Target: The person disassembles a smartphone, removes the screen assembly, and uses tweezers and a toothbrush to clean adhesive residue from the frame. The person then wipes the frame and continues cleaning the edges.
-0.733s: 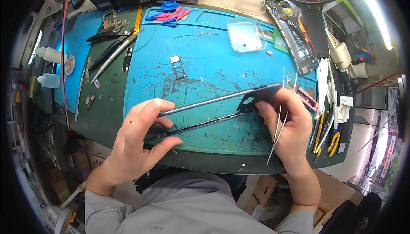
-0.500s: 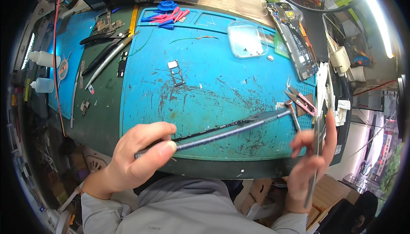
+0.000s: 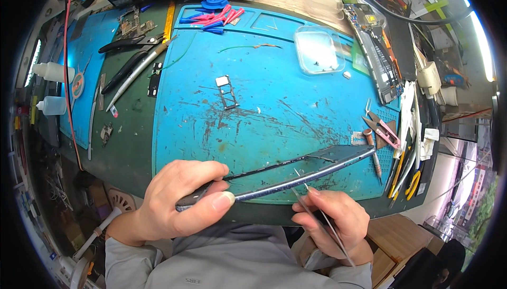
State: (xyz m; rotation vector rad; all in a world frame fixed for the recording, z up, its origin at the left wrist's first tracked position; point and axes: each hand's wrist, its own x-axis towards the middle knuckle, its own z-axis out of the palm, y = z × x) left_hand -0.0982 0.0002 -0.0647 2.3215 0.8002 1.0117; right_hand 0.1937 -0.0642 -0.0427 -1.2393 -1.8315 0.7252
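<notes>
Your left hand (image 3: pixel 177 202) was closed around the near end of the phone frame (image 3: pixel 296 175), thumb on the lower edge and the other fingers wrapped over the top, so the fingers were together and clamped on it. The frame was held edge-on above the blue work mat (image 3: pixel 253 120), its far end pointing to the right, toward the small cutters (image 3: pixel 383 128) and the screwdriver (image 3: pixel 372 154). Your right hand (image 3: pixel 338 220) was just below the middle of the frame, fingers pinched together on the metal tweezers (image 3: pixel 317 212), and the tips of the tweezers were touching, or almost touching, the lower edge of the frame; I could not tell which.

I think the main risk was the long free end. You gripped the frame only at one end, so any push from the tweezers could twist it in your fingers or bend it. If the tweezer tips slipped off the thin edge, they could scratch the frame or jump toward your left thumb (image 3: pixel 219 200), which was near along the same edge. A small part lifted with the tips could also fall on the mat, between the many scratches and marks, and be hard to find. The SIM tray (image 3: pixel 227 91) lay well apart, in the middle of the mat, and the clear plastic lid (image 3: pixel 317 50) was further away
</notes>
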